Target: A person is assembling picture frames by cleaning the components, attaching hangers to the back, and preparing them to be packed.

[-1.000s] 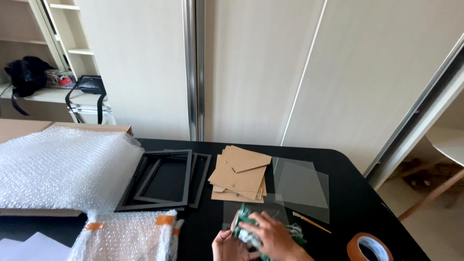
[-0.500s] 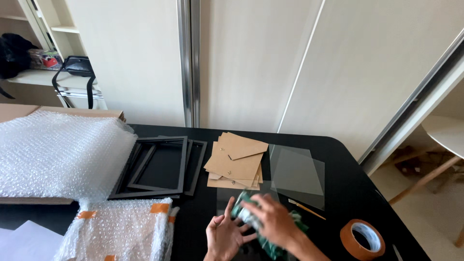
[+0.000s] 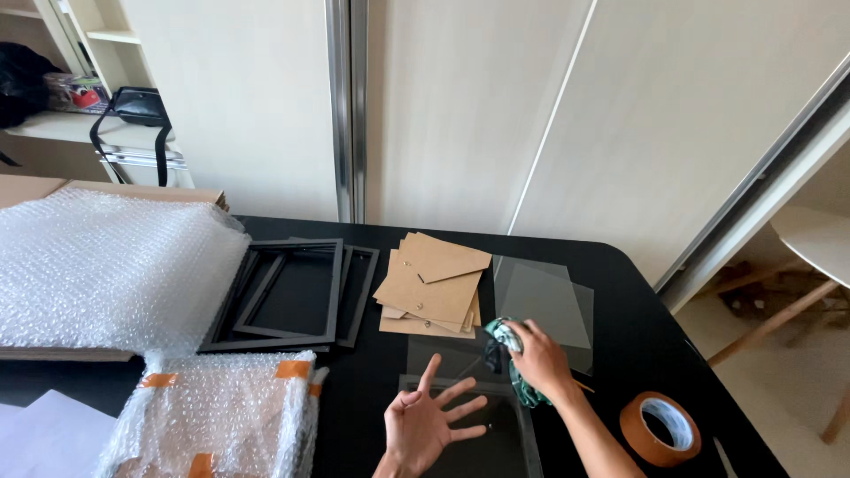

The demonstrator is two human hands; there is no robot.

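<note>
Two hands apart now, left hand [image 3: 427,427] splayed open, right hand [image 3: 537,358] still clutching cloth [image 3: 506,336]

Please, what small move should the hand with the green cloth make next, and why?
Probably a short wipe toward the person. The right hand grips the green cloth at the far edge of the glass pane, and the left hand lies open with spread fingers on its near part, seemingly steadying it. Most of the pane lies between them.
</note>
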